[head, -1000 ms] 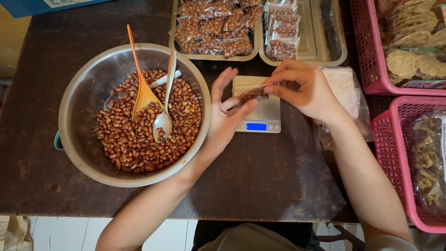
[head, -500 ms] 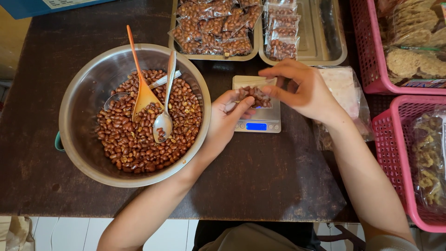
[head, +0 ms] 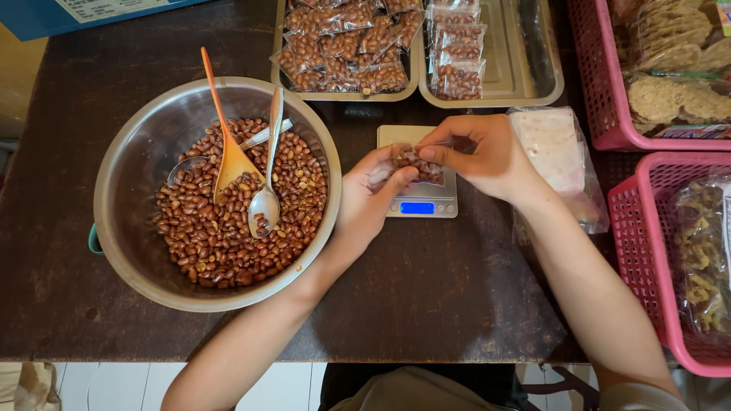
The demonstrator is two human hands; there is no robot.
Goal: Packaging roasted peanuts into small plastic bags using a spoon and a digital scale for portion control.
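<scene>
Clear plastic, a small pouch of brown peanuts (head: 411, 161), sits pinched between the left hand (head: 371, 199) and right hand (head: 480, 158) on the small silver scale (head: 420, 202), both grips clenched on it; judging by this, weighing is underway. Left on the dark worktop (head: 426, 297), a round steel bowl (head: 122, 228) holds peanuts and spoons; beyond, steel trays (head: 533, 76) hold filled pouches.

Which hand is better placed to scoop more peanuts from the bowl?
Left hand, probably: it sits beside the steel bowl and metal spoon; the right hand is farther off, pinching the small bag.
</scene>
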